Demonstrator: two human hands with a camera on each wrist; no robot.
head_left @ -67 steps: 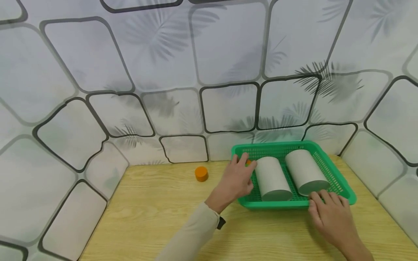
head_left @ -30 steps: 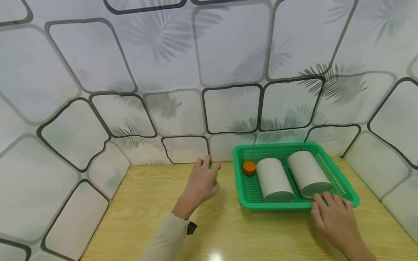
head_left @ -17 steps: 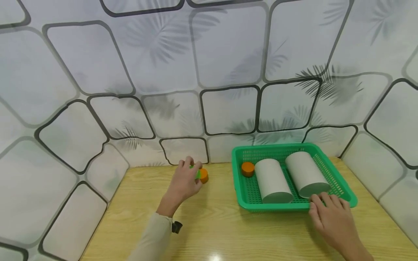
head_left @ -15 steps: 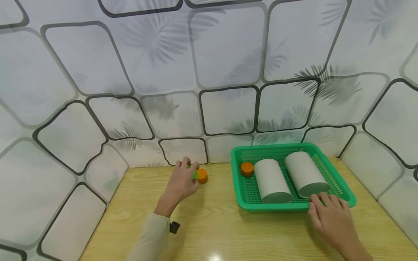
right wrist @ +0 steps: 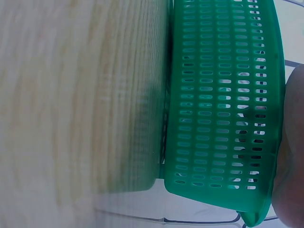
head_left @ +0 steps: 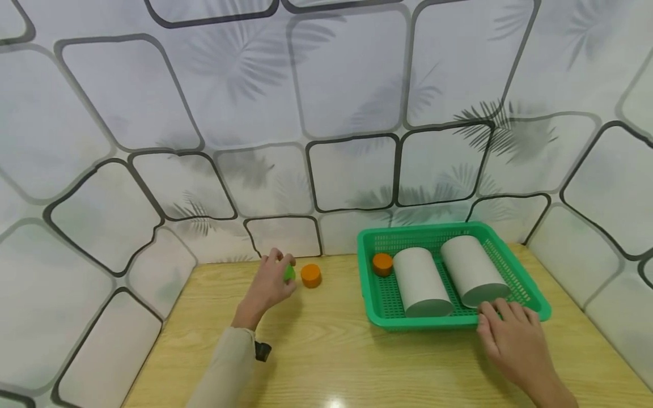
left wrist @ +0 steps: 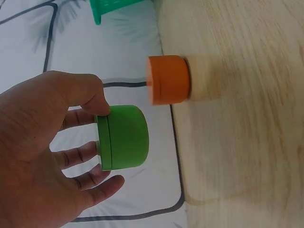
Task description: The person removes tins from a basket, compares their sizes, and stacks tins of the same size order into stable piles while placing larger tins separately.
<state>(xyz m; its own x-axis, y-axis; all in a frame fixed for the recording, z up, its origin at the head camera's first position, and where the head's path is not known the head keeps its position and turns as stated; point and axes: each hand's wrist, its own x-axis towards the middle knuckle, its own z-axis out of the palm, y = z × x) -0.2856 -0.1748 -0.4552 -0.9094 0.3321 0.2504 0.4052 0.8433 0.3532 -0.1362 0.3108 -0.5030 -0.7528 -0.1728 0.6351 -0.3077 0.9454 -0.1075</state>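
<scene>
Green tub (left wrist: 124,137): held left of the basket (head_left: 423,323), well apart from it. Left hand (head_left: 266,287) pinches its seamed end (left wrist: 103,142); right hand (head_left: 516,338) curls over the basket's near rim. Probably light, rigid, slightly slippery; best gripped around the sidewall (left wrist: 133,135), beyond the seam.

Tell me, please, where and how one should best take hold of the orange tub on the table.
I would pinch the orange tub across its round side wall, coming from above: it stands upright on the table, short and flat-topped, with nothing over it. The left hand, holding the green tub, is close on its left, so that side looks tighter.
</scene>
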